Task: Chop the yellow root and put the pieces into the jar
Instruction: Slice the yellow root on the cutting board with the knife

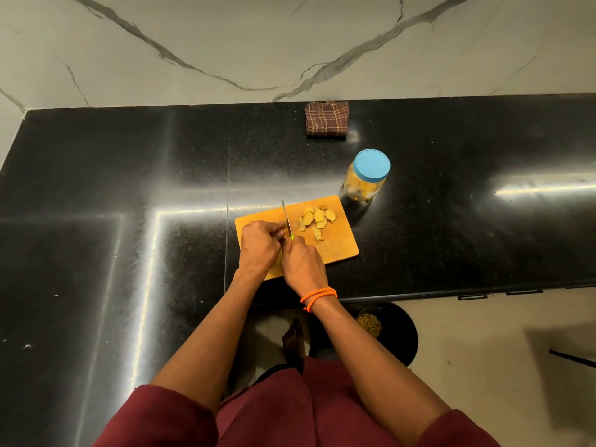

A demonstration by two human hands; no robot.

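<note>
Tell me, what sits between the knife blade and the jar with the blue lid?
In the head view, a cluster of cut yellow root pieces lies on the cutting board between the knife and the jar; then bare black counter.

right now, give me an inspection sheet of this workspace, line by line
surface: black polished countertop, light streaks reflected on it
job's things: orange cutting board near the front edge; cut yellow root pieces on its far right part; jar beyond the board, blue lid on, yellow pieces inside
clutter: folded checked cloth at the back by the wall
grippers: left hand holds the root piece being cut, mostly hidden; right hand grips the knife, blade down on the board
cables: nothing seen
surroundings: marble wall behind; black bin on the floor below the counter edge
</note>
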